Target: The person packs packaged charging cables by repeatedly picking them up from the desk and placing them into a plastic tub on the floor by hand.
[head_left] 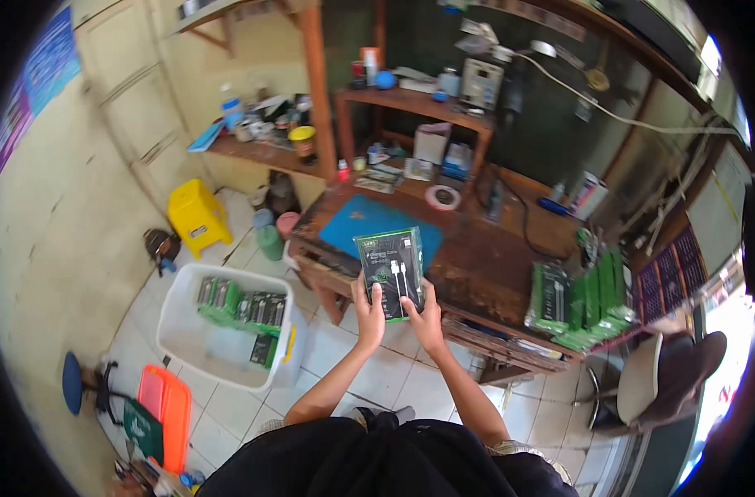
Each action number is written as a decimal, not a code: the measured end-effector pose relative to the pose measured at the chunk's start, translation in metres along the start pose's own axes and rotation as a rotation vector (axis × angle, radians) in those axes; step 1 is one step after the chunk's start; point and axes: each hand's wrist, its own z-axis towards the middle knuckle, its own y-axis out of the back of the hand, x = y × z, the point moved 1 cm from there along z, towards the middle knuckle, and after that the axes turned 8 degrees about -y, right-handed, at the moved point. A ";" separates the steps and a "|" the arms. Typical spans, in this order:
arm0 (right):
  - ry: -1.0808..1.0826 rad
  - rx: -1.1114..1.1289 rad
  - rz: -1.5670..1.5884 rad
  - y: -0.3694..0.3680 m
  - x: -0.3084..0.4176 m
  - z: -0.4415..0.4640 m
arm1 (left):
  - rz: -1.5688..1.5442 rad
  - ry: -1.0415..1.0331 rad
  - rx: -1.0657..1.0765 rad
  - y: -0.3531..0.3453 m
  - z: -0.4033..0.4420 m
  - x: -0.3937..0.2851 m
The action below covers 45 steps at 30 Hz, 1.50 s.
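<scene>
Cable box (pixel 388 258), black with green edges

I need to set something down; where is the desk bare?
The desk shows bare wood between the blue mat and the stacked packs; the mat looks free left of the held pack. Crowded: the right end, with those packs, and the back, around the tape roll.
</scene>
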 end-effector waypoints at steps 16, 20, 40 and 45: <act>-0.065 0.368 0.046 -0.335 0.032 -0.126 | 0.385 0.210 -0.399 0.369 -0.060 0.015; -0.109 0.665 0.129 -0.396 0.025 -0.145 | 0.504 0.297 -0.520 0.443 -0.064 0.016; -0.463 0.928 0.449 -0.678 0.042 -0.066 | 0.120 0.514 -0.386 0.699 0.059 0.094; -0.496 0.844 0.468 -0.735 0.045 -0.059 | 0.126 0.526 -0.311 0.752 0.082 0.114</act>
